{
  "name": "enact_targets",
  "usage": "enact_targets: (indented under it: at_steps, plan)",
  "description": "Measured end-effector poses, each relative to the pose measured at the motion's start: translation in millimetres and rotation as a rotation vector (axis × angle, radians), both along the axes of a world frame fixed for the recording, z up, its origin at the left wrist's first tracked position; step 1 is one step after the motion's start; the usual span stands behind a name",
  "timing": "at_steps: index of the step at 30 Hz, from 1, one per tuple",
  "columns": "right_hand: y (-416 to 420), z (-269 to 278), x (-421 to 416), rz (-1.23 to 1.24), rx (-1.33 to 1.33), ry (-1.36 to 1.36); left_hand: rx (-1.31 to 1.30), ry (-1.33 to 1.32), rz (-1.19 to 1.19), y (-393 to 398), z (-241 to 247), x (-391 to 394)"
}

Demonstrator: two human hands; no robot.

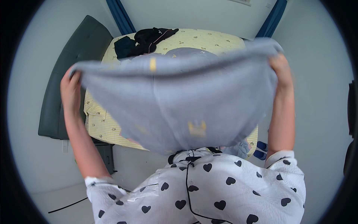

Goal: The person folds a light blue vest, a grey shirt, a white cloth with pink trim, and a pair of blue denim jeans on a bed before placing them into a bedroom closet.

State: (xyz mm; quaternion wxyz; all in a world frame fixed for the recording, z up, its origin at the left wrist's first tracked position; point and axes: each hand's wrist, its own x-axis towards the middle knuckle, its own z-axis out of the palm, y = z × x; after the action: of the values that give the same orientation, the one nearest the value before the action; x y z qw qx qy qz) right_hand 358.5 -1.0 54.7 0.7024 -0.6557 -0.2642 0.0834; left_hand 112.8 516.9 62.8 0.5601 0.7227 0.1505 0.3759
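A grey-lilac cloth [179, 100] with a few yellow printed figures hangs stretched between my hands, blurred by motion. My left hand [71, 86] grips its left upper corner, beside the headboard. The right upper corner is held in my right hand [281, 71], somewhat higher in the picture. Between the two corners the upper edge sags slightly, and the lower part falls towards my body. Behind the cloth is a bed with a yellow patterned sheet [223, 39], its middle largely hidden. More grey-lilac fabric [193, 51] lies on the bed just past the cloth's upper edge.
Dark clothes [151, 40] lie on the bed's far left part. A dark padded headboard [75, 56] stands at the left, with a dark bedside cabinet [105, 156] near it. Blue slippers [260, 150] sit on the floor at the right. Blue curtains [121, 16] hang behind.
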Motion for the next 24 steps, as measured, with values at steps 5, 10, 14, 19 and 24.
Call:
enact_targets:
  at_steps: [5,10,14,19,24]
  plan:
    - [79,-11,90,-0.168,-0.566,0.001,0.105,0.351,0.083,60,-38,97]
    - [110,-73,108,-0.239,-0.526,0.130,0.032,0.415,0.071,55,-103,147]
    - [118,-121,121,-0.252,-0.381,0.306,-0.170,0.431,-0.049,67,-144,161]
    - [106,-182,104,-0.206,-0.356,0.447,-0.288,0.493,-0.075,57,-209,128]
    - [67,-242,54,-0.156,-0.303,0.380,-0.235,0.526,-0.155,36,-280,64]
